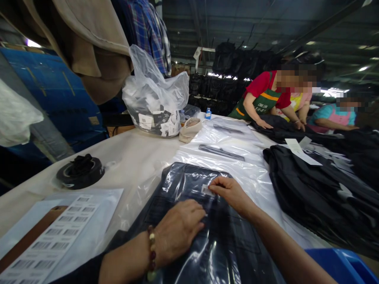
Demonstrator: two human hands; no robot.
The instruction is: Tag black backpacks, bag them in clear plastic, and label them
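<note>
A dark folded garment (189, 175) lies on the table inside a clear plastic bag (237, 244). My right hand (227, 193) is at its upper part, thumb and forefinger pinched at the edge of a small white barcode sticker (206, 189) on the plastic. Lower and to the left, my left hand (180, 225) rests palm down on the bag with loosely bent fingers, partly hidden underneath. A beaded bracelet (152, 248) circles the left wrist. At the lower left, a sheet of barcode stickers (56, 238) lies over a brown strip (32, 236).
A black tape roll (80, 171) sits on the pale table (133, 157). Behind are a clear bag of tags (155, 114), a beige pouch (190, 129) and more plastic bags (219, 152). Black garments (310, 185) are piled right, above a blue bin (334, 266). Co-workers (263, 98) handle dark garments beyond.
</note>
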